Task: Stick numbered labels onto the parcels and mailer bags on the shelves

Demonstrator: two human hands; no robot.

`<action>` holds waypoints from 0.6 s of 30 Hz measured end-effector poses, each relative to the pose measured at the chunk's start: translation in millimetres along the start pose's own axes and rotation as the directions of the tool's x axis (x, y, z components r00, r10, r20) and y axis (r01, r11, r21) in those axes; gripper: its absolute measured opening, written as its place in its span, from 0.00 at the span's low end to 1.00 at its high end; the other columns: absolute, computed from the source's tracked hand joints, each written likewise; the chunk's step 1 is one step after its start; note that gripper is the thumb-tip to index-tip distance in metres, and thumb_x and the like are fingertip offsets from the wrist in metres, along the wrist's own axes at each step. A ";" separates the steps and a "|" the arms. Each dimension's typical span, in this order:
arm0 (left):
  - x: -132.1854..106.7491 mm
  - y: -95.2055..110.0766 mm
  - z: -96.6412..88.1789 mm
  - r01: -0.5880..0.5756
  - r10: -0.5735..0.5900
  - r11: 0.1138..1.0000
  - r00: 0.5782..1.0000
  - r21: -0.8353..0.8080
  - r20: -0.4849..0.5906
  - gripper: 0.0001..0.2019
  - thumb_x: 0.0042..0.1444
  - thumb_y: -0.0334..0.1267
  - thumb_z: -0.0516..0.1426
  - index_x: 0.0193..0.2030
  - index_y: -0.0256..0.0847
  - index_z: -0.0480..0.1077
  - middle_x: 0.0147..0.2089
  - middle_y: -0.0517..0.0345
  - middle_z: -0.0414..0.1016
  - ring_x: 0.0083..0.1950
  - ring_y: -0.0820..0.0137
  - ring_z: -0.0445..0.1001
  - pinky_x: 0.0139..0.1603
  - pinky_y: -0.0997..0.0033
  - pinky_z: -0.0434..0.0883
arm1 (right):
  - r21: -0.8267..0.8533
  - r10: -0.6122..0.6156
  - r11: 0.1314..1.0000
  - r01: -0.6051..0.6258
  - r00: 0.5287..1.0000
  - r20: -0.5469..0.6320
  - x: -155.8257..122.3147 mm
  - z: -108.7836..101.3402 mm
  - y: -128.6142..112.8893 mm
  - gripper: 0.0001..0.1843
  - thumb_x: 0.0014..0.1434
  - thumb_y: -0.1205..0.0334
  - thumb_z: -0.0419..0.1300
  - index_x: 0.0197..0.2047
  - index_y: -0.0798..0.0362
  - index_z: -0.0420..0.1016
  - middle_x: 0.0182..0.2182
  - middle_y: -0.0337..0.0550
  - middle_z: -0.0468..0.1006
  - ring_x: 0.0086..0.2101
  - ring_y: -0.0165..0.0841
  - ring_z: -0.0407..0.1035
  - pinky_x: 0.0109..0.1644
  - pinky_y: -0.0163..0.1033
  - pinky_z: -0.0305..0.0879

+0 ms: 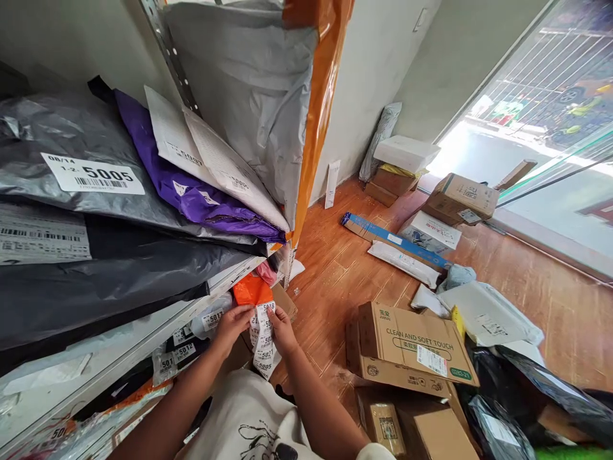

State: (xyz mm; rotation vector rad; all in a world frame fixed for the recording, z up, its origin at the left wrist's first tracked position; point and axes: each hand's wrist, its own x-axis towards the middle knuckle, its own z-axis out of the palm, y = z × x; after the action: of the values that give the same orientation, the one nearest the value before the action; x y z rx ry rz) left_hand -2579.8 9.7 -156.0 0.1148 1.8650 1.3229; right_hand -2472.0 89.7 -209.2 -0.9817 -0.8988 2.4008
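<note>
A long, narrow strip of white paper labels printed with black numbers and barcodes (264, 345) hangs between the two hands, in front of the torso and just beside the white-edged metal shelf (143, 342). Its upper end overlaps a bright orange, soft-looking plastic bag (253, 291) near the end of the shelf.

The right hand (283, 332) is nearly closed, thumb and fingertips pinching the strip's right edge close to the top label, which appears to read 5018. The left hand (234, 326) is narrow too, fingertips gathered where strip and bag meet; whether it grips paper, plastic or both, one cannot tell.

The strip should weigh almost nothing and bend freely, since its lower part already twists and droops (5005 shows near the bottom). It probably tears or creases more readily than it slips, and any exposed adhesive would cling to skin. A light fingertip pinch at the margins, clear of the print, seems the best hold. The bag looks thin and likely slides and crumples under pressure, so it is better steadied flat, with fingers spread near its lower edge.
</note>
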 end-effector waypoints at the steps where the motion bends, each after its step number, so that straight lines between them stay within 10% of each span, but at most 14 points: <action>1: -4.4 -5.4 4.2 -0.006 0.006 1.000 1.000 -0.005 -0.014 0.17 0.43 0.45 0.69 0.38 0.38 0.76 0.38 0.48 0.83 0.42 0.60 0.81 0.45 0.60 0.78 | 0.000 0.003 1.000 -0.003 1.000 -0.001 -1.6 -2.6 -1.2 0.28 0.39 0.37 0.70 0.33 0.52 0.75 0.24 0.37 0.76 0.24 0.30 0.67 0.31 0.36 0.65; 7: -19.5 -23.2 19.4 -0.054 0.055 0.998 0.998 0.037 -0.036 0.14 0.48 0.41 0.63 0.41 0.38 0.76 0.39 0.49 0.82 0.42 0.61 0.81 0.43 0.62 0.78 | -0.065 0.080 0.995 -0.077 0.996 0.030 -14.1 -17.0 -8.2 0.28 0.35 0.39 0.73 0.29 0.54 0.78 0.21 0.37 0.75 0.21 0.28 0.66 0.27 0.35 0.63; 14: 2.2 1.6 -15.4 -0.185 0.233 0.928 0.966 0.324 -0.114 0.14 0.51 0.44 0.57 0.43 0.43 0.66 0.44 0.51 0.76 0.49 0.57 0.75 0.54 0.54 0.72 | -0.157 0.066 0.985 -0.067 0.998 -0.014 -8.7 -23.2 -7.2 0.29 0.35 0.36 0.72 0.25 0.56 0.77 0.18 0.37 0.74 0.18 0.25 0.61 0.23 0.32 0.54; 18: 26.3 12.5 -20.9 -0.199 0.204 0.890 0.979 0.410 0.032 0.19 0.46 0.34 0.61 0.47 0.43 0.66 0.42 0.55 0.78 0.44 0.61 0.78 0.49 0.61 0.74 | -0.195 0.035 0.980 -0.045 0.998 -0.059 8.8 -14.6 5.3 0.31 0.31 0.34 0.72 0.20 0.56 0.72 0.14 0.34 0.69 0.16 0.23 0.56 0.20 0.32 0.49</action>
State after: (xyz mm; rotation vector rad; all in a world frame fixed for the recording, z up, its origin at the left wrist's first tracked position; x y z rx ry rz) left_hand -2615.4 13.0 -158.4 0.5350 2.1659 1.0411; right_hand -2467.9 96.9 -225.0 -1.1424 -1.1218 2.3388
